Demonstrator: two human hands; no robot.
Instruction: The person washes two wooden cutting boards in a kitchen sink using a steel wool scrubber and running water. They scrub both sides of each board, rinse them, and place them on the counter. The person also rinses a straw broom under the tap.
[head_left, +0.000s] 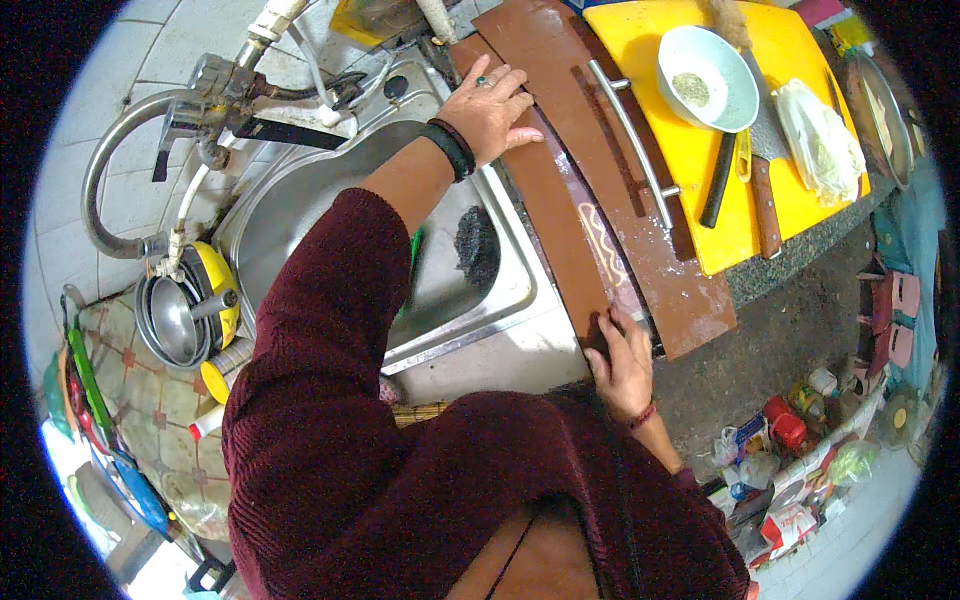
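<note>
A narrow brown board (551, 225) lies lengthwise beside the sink. My left hand (487, 109) rests on its far part, fingers spread, with the thumb reaching over its right edge. At the near end, my right hand (622, 364) touches the board and the pale strip next to it; its fingertips are partly hidden, so I cannot tell whether it grips. A wavy bead of beige paste (600, 244) runs along the pale strip (574, 180). To the right lies a wider brown panel (637, 247) with a metal bar handle (634, 139).
A steel sink (337, 202) with a mixer tap (202, 112) is at left. The yellow cutting board (705, 240) bears a pale bowl (709, 79), a cleaver (765, 202) and a plastic bag (817, 142). Pots (176, 322) stand below the tap; cluttered items (784, 424) lie lower right.
</note>
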